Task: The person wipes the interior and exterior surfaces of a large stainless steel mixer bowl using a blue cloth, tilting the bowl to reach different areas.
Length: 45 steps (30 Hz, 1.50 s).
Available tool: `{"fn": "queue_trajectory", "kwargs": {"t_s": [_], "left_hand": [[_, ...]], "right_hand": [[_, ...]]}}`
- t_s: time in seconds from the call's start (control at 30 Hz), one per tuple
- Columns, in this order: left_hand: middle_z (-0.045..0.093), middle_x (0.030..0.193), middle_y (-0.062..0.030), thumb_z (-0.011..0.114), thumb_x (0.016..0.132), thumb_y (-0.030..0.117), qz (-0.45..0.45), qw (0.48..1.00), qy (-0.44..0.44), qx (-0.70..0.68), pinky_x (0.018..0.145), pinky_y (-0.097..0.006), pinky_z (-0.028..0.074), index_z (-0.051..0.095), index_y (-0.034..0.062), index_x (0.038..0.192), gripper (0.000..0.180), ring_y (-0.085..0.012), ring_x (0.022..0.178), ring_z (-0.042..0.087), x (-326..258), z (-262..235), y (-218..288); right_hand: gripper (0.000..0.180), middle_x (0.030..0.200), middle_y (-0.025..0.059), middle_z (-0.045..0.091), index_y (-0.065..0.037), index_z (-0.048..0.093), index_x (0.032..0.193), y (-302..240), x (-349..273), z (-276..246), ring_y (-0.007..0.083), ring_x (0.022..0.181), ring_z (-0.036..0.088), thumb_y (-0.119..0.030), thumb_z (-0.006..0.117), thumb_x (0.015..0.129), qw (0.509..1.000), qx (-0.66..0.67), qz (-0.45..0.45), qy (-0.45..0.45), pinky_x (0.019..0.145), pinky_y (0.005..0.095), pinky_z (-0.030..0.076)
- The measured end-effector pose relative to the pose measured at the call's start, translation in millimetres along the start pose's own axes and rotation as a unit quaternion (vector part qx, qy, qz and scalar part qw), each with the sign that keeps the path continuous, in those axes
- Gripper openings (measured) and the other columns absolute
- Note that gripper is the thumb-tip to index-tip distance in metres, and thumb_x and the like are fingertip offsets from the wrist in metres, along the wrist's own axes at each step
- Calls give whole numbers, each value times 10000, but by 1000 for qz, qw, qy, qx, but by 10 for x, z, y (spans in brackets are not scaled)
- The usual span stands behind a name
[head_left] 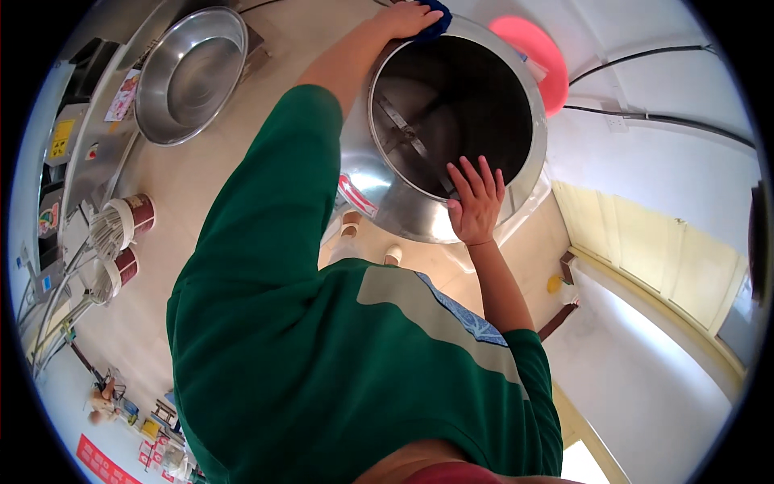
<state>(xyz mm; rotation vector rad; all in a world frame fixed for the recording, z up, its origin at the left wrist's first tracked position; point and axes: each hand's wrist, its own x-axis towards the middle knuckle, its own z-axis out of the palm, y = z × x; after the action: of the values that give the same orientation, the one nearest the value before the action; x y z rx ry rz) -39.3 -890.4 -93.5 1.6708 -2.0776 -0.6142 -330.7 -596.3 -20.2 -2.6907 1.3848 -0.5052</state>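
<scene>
A large round stainless steel drum [363, 165] stands in front of me, its wide mouth facing up. Inside the dark opening a metal mixing bar [405, 131] runs across. My left hand [407, 18] reaches to the far left part of the rim, closed on a dark blue cloth [435, 20] that lies against the metal. Fingers spread, my right hand [477, 198] rests on the near right edge of the mouth and holds nothing. A red and white arrow sticker [356, 195] is on the drum's near left side.
A wide metal basin [193, 77] is at the far left beside steel equipment. Below it stand two brown and white buckets [139, 219] with bundles of thin sticks. A pink basin [532, 56] sits behind the drum. Black cables [661, 117] run along the right wall.
</scene>
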Motion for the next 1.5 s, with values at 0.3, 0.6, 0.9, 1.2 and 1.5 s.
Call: {"fn": "queue_trajectory", "kwargs": {"t_s": [0.3,0.6,0.9,1.2,1.5], "left_hand": [[576,1129,-258,340,983,357,66,993,99,7,948,-462,419,611,-17,1012,462,-410,1099,515,-1246,-159,-257],[418,1314,-319,475,950,281,-13,976,215,-35,1086,-584,238,575,-103,961,397,-476,1362,237,-3600,360,920],[543,1209,-237,426,976,314,0,974,226,4,979,-471,393,584,-30,1009,381,-410,1219,433,-1934,-106,-20],[490,1330,-214,453,957,359,65,973,207,78,1039,-627,227,605,-26,1114,442,-371,1365,304,-2744,95,376],[402,1453,-109,273,950,614,-73,995,62,1,1071,-666,147,550,27,1228,706,-266,1421,226,-1266,-226,417]], "right_hand": [[466,1357,19,513,-215,560,1298,30,5,38,272,1334,378,-458,407,931,1000,-6,-3,20,1116,454,202],[443,1363,29,506,-210,549,1306,-34,13,29,269,1329,381,-419,383,952,1000,-10,-16,19,1109,454,206],[455,1364,38,508,-196,551,1308,-47,-1,14,273,1335,379,-411,359,956,1000,-7,-20,16,1114,447,195],[447,1373,46,497,-191,533,1321,-37,29,-8,273,1327,386,-386,382,948,999,-14,-10,28,1106,451,205],[478,1389,50,485,-188,518,1342,-46,-6,2,284,1327,385,-416,381,945,1000,-6,-2,1,1105,456,211]]}}
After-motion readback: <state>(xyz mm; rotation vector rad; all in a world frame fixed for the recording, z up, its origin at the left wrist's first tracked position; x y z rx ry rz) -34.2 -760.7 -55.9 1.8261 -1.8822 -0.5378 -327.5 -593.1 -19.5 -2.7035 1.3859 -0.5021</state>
